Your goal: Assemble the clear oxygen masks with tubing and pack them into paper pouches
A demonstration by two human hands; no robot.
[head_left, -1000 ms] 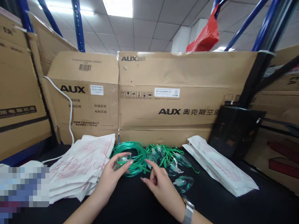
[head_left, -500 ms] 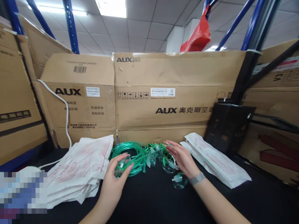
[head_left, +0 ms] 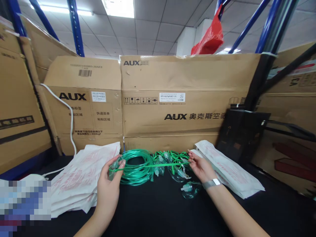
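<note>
My left hand (head_left: pixel 110 176) is wrapped round a clear mask (head_left: pixel 115 167) at the left of the coiled green tubing (head_left: pixel 138 168). A green elastic strap (head_left: pixel 153 165) runs taut from that mask across the coil to my right hand (head_left: pixel 199 166), whose fingers pinch its far end. Behind the strap lies a pile of clear masks (head_left: pixel 176 172) with tangled green straps (head_left: pixel 172 158). One separate clear mask (head_left: pixel 190 190) rests on the black surface, just left of my right wrist.
White printed packets (head_left: pixel 76 179) are stacked at the left, and more packets (head_left: pixel 229 171) lie at the right. Cardboard boxes (head_left: pixel 148 121) stand along the back. A black box (head_left: pixel 243 135) is at the right rear. A white cable (head_left: pixel 71 121) hangs at the left.
My left hand has moved left with the mask, and my right hand has shifted slightly right. The green strap between them is now longer and lies lower on the right.
</note>
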